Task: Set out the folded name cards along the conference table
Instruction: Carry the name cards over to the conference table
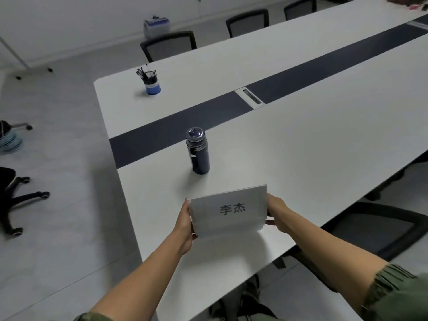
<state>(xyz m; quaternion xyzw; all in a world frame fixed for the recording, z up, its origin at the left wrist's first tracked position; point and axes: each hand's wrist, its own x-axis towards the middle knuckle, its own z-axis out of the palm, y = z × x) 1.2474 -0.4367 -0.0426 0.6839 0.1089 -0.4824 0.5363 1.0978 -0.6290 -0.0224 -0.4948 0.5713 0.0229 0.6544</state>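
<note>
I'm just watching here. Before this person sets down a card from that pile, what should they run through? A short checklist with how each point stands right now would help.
1. Grip: the left hand and right hand hold the name cards by the side edges: ok.
2. Print: the top card's characters face the wearer and read clearly: ok.
3. Landing spot: the white table beside the cards shows bare surface: ok.
4. The bottle stands upright just beyond the cards, not touching them: ok, though close.
5. Number of cards in the pile: cannot tell.
6. Whether the nearest chair is this card's seat: cannot tell.
</note>
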